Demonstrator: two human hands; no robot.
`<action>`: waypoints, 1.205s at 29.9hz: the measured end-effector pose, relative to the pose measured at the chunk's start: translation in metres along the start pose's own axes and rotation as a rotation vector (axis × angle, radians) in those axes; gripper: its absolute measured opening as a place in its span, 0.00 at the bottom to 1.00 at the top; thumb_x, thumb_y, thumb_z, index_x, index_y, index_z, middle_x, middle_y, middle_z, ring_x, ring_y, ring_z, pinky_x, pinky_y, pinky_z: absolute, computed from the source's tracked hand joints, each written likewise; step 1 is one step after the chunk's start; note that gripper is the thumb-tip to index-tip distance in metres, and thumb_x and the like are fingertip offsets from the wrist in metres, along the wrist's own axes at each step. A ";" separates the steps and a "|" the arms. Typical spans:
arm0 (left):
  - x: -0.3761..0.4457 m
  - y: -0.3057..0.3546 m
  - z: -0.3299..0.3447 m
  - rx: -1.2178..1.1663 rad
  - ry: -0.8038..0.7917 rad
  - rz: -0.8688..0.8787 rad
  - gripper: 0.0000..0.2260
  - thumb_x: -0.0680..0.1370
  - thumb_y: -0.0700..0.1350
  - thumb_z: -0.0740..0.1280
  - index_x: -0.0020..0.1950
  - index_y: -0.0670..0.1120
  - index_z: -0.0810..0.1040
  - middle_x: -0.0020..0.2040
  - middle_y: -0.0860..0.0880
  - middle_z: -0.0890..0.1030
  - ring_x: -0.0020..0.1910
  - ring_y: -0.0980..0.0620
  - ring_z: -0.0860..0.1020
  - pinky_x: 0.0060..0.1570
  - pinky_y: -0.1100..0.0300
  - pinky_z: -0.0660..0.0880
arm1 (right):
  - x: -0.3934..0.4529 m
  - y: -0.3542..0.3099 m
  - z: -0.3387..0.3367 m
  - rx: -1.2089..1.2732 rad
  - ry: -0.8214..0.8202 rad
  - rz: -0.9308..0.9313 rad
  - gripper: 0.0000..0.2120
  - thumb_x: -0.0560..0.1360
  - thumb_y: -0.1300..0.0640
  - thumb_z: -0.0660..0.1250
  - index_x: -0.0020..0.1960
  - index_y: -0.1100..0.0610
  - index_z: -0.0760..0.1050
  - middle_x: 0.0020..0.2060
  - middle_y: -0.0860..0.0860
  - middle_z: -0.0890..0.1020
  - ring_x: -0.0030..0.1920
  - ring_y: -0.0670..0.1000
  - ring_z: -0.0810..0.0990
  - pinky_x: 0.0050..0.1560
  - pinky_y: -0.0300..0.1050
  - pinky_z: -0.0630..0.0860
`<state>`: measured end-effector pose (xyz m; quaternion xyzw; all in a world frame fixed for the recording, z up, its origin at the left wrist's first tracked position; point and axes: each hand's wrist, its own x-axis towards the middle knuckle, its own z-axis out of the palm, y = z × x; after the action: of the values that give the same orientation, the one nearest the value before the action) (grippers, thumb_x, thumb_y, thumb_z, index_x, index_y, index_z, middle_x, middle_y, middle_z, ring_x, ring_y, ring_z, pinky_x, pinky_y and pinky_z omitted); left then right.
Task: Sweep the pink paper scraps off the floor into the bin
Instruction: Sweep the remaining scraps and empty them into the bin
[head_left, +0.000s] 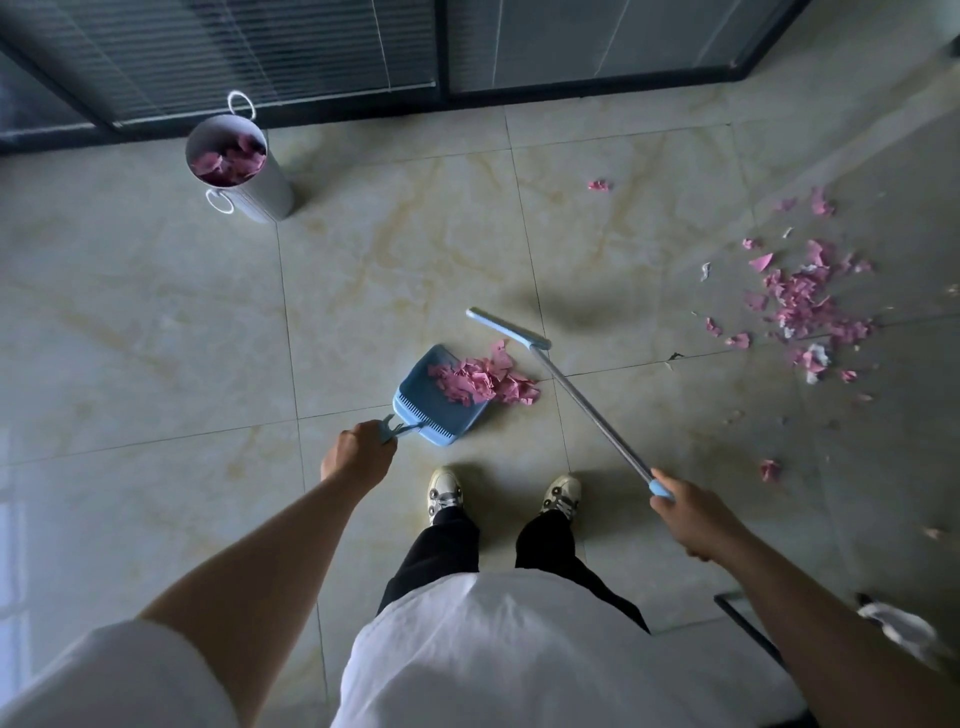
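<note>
My left hand (357, 453) grips the handle of a blue dustpan (436, 397) resting on the tiled floor in front of my feet. A heap of pink paper scraps (485, 378) lies half in the pan and half on the floor at its mouth. My right hand (688, 512) holds the blue grip of a long metal broom handle (592, 413); its narrow blue head (506, 327) is just beyond the heap. A bigger scatter of pink scraps (808, 304) lies to the right. The white bin (236, 169), holding pink scraps, stands at the far left.
Dark-framed glass doors with blinds (311, 57) run along the far side. My shoes (444, 493) stand just behind the dustpan. Stray pink scraps (598, 185) lie farther out, and a dark metal frame (748, 623) is at lower right.
</note>
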<state>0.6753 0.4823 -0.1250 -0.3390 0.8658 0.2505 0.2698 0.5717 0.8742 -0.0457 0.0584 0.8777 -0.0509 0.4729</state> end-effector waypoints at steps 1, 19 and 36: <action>0.000 0.000 -0.001 0.001 -0.005 0.004 0.09 0.80 0.49 0.63 0.50 0.47 0.80 0.41 0.48 0.77 0.39 0.45 0.75 0.35 0.59 0.69 | -0.002 0.001 0.006 0.050 -0.001 0.016 0.24 0.79 0.53 0.57 0.76 0.48 0.61 0.44 0.55 0.80 0.22 0.51 0.73 0.21 0.38 0.68; 0.032 0.001 -0.038 0.382 -0.080 0.304 0.11 0.81 0.48 0.59 0.55 0.46 0.79 0.51 0.45 0.83 0.48 0.43 0.80 0.40 0.58 0.70 | -0.027 -0.082 0.093 0.609 -0.156 0.205 0.17 0.80 0.62 0.54 0.66 0.56 0.70 0.32 0.57 0.74 0.24 0.50 0.69 0.26 0.36 0.60; 0.039 0.015 -0.033 0.369 -0.094 0.290 0.09 0.79 0.49 0.61 0.54 0.49 0.79 0.53 0.44 0.82 0.52 0.40 0.80 0.44 0.55 0.73 | -0.056 -0.061 0.103 0.570 -0.114 0.091 0.25 0.77 0.55 0.61 0.74 0.55 0.65 0.47 0.55 0.79 0.36 0.53 0.78 0.30 0.41 0.70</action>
<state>0.6300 0.4539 -0.1224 -0.1439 0.9230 0.1396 0.3284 0.6780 0.7961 -0.0528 0.2253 0.7965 -0.2774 0.4878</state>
